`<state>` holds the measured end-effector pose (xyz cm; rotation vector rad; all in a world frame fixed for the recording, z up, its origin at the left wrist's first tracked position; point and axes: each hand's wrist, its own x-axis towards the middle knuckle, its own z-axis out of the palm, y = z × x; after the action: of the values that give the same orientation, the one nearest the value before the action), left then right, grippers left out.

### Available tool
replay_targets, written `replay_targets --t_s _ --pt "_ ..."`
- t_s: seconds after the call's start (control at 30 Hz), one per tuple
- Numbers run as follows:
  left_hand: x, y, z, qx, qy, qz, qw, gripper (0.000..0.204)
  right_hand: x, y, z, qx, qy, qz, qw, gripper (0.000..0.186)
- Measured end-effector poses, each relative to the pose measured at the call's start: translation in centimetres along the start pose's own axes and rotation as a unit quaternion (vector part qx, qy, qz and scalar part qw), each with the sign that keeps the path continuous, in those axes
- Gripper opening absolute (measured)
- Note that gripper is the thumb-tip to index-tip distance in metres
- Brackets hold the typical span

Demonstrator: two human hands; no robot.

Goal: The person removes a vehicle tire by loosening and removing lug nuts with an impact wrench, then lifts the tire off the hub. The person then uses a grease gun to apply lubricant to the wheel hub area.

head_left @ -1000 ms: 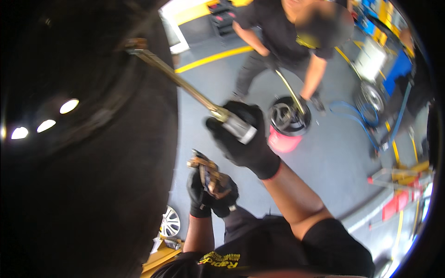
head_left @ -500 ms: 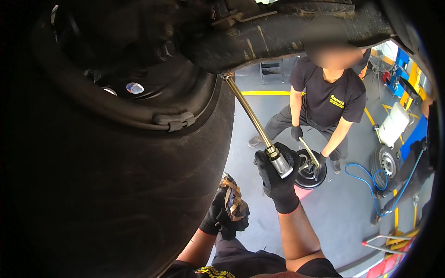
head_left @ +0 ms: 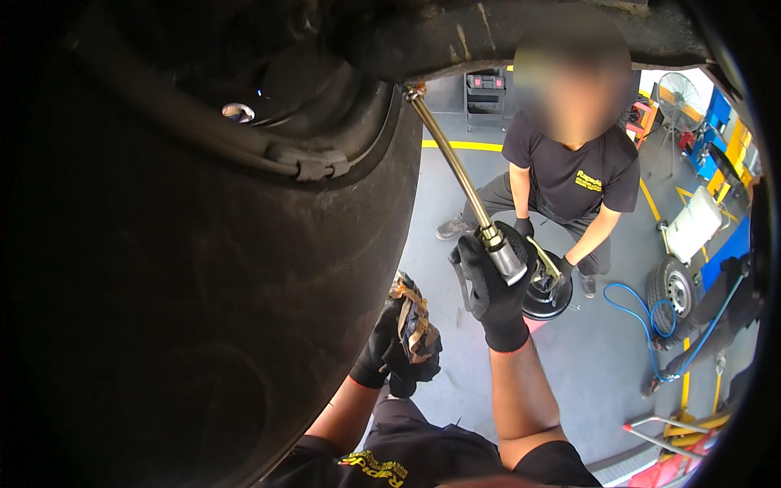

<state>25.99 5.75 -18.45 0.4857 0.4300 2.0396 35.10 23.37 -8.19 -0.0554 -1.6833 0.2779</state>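
Note:
My right hand point(head_left: 496, 285), in a black glove, is closed round a long metal rod tool point(head_left: 455, 171) with a silver cylindrical end in my palm. The rod slants up to the left, its far tip at a fitting beneath a dark, dirty metal arm point(head_left: 431, 41) of the vehicle's underside; whether they touch is hard to tell. My left hand point(head_left: 382, 350), lower and also gloved, grips a stained brown and dark rag point(head_left: 415, 317), close beside the big black tire point(head_left: 220, 285) filling the left side.
A co-worker point(head_left: 569, 171) crouches ahead, gloved hands at a black-topped pink bucket point(head_left: 545, 301). At right are a loose wheel point(head_left: 669, 289), blue hose point(head_left: 614, 291), white tank point(head_left: 691, 224), red trolley point(head_left: 667, 455) and another person point(head_left: 716, 309). A fan point(head_left: 679, 102) and cart point(head_left: 484, 93) stand behind.
Since a second ago my view has shifted, showing more of the underside, and the rod now stands more steeply with its tip near the arm. The co-worker stays bent at the bucket.

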Motion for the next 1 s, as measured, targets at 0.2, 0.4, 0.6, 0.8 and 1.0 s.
replay_targets --t_s 0.2,0.4,0.6,0.8,1.0 --pt "-0.3 -0.9 -0.1 0.056 -0.021 0.073 0.996 0.039 0.7 0.7 0.3 0.506 0.022 0.393 0.767 0.013" --pt "-0.6 -0.7 -2.7 0.058 -0.069 0.069 0.994 0.040 -2.5 2.9 0.9 0.635 0.076 0.382 0.667 0.011" --pt "-1.2 -0.9 1.8 -0.150 -0.127 0.000 0.980 0.036 -3.0 2.6 1.8 0.653 0.084 0.365 0.658 0.016" --pt "-2.2 -2.8 5.5 0.083 -0.056 0.055 0.993 0.041 -3.9 2.8 1.9 0.659 0.081 0.353 0.660 0.019" --pt "1.8 -5.7 3.5 0.487 -0.026 0.296 0.821 0.048 -5.0 3.5 -2.0 0.686 0.019 0.410 0.601 0.014"
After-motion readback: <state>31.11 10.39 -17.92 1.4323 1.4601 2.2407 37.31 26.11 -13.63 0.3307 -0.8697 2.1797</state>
